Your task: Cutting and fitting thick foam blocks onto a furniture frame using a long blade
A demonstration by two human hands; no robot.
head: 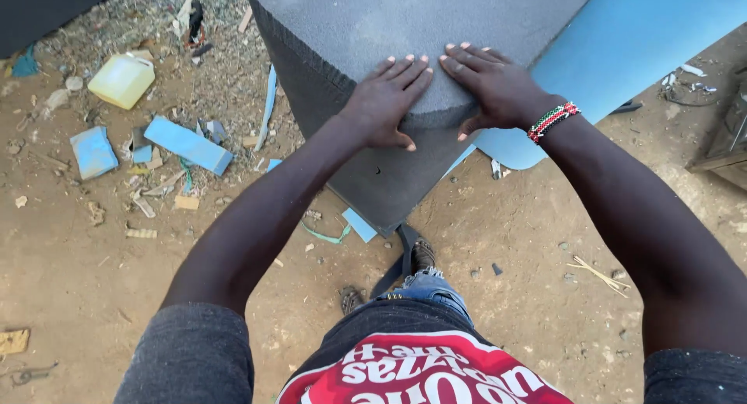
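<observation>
A thick grey foam slab [405,23] fills the top middle, its rounded near corner hanging over a dark grey side face. My left hand [385,101] lies flat on that corner, fingers spread. My right hand [490,85] presses flat beside it, index fingers nearly touching. A beaded bracelet [552,121] in red, green and white circles my right wrist. A light blue sheet [638,38] sticks out under the slab to the right.
Bare dirt ground [506,248] lies below. Blue foam offcuts [187,143] and a yellow plastic jerrycan [120,80] sit among litter at the left. My foot in a sandal [420,256] stands near the slab's base. Wood edges show at the far right.
</observation>
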